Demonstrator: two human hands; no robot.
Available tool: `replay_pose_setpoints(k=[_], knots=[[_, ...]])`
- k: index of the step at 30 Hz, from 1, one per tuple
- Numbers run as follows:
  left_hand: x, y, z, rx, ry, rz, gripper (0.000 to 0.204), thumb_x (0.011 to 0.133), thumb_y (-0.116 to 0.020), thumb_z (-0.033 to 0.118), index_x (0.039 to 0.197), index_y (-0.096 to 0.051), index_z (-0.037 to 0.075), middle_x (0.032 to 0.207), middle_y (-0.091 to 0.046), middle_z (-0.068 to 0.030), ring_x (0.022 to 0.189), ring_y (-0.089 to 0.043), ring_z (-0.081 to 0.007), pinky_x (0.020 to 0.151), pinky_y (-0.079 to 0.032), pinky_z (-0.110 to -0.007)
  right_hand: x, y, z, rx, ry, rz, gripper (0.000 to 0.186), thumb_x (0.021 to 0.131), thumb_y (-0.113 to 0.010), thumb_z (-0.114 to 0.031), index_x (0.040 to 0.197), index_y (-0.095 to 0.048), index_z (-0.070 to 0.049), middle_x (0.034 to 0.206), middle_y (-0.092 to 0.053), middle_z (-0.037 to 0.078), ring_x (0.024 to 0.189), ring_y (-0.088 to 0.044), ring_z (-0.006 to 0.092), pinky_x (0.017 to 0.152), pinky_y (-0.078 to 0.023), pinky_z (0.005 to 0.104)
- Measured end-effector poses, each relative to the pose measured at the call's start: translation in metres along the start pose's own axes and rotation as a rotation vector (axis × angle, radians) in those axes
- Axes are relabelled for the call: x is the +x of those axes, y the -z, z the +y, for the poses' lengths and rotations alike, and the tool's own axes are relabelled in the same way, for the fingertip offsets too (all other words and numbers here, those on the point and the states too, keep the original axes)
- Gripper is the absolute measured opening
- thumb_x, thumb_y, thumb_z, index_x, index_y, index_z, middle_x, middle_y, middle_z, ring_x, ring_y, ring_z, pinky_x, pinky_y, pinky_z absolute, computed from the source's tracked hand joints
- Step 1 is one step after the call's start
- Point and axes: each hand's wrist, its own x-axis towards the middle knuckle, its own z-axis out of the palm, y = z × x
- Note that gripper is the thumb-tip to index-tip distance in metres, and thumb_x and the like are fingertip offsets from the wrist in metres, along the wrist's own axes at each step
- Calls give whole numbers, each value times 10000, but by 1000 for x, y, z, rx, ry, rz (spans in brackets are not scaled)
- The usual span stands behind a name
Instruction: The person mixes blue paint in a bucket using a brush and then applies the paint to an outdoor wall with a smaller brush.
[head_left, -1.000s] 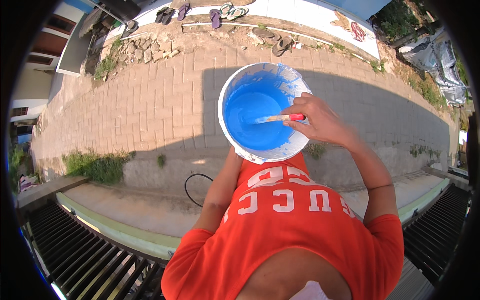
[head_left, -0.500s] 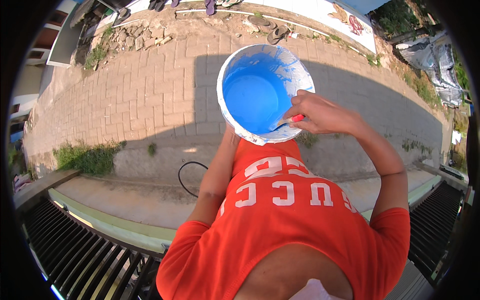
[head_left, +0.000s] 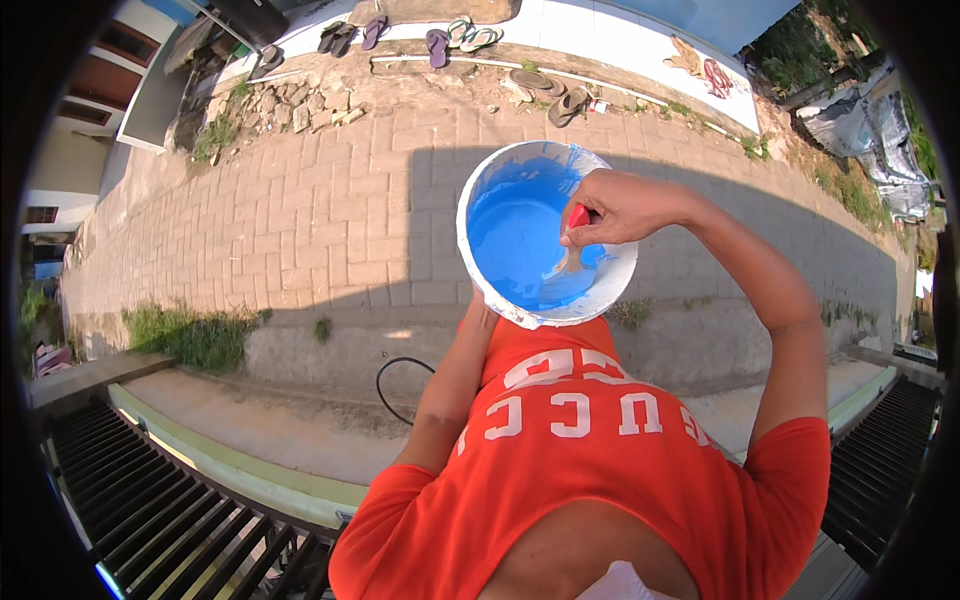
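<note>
A round white bucket [head_left: 622, 268] hangs in front of me, its inside smeared and partly filled with blue paint [head_left: 508, 232]. My left hand [head_left: 482, 303] holds it at the near left side; the fingers are hidden behind the wall. My right hand [head_left: 617, 206] is over the bucket's right half, closed round the red handle of a paintbrush [head_left: 573, 261]. The brush points down, its bristles close against the inner wall near the paint; whether the tip is in the paint I cannot tell.
Block paving [head_left: 310, 210] lies beyond the bucket, partly in shadow. Black-barred railings [head_left: 165, 490] flank me. A thin black hose [head_left: 385, 372] loops beside my left forearm. Rubble [head_left: 300, 105] and several sandals [head_left: 437, 47] lie at the far side, grass [head_left: 195, 335] at the left.
My right hand has lifted over the bucket's opening and turned the brush from lying sideways to pointing down. The bucket sits slightly lower and further right in view.
</note>
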Motion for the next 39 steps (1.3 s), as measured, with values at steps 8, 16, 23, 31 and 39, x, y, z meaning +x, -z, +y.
replay_pose_setpoints(k=[8, 16, 23, 31, 39], knots=[[-4, 4, 15, 21, -16, 14, 713, 932, -330, 630, 1445, -344, 135, 1431, -430, -126, 1272, -462, -309, 1024, -431, -489, 6, -20, 15, 47, -62, 359, 250, 855, -617, -199, 767, -667, 29, 499, -452, 98, 466, -394, 166, 473, -349, 345], [-1, 7, 36, -13, -38, 17, 726, 924, -334, 642, 1441, -351, 132, 1428, -435, -125, 1266, -466, -308, 1023, -431, -486, 43, 3, 8, -340, -176, 405, 302, 789, -617, -187, 612, -566, 53, 551, -503, 225, 524, -515, 349, 551, -420, 442], [12, 13, 60, -80, -112, 36, 737, 917, -338, 652, 1438, -357, 131, 1424, -440, -123, 1262, -470, -308, 1022, -431, -484, 86, 34, -35, -575, -12, 287, 204, 768, -667, -156, 721, -605, 33, 667, -582, 207, 683, -592, 366, 666, -478, 459], [48, 36, 124, -125, -243, 102, 750, 909, -342, 665, 1434, -365, 128, 1421, -445, -122, 1257, -474, -307, 1021, -430, -481, 146, 70, -43, -462, 245, -64, 201, 823, -684, -148, 1000, -706, -54, 819, -581, 121, 881, -534, 280, 747, -456, 402], [80, 54, 215, -163, -346, 202, 763, 902, -346, 677, 1430, -372, 126, 1417, -450, -120, 1252, -478, -307, 1019, -430, -478, 257, 136, -46, -473, 271, -393, 201, 813, -685, -138, 976, -707, -22, 827, -588, 144, 921, -525, 297, 785, -459, 394]])
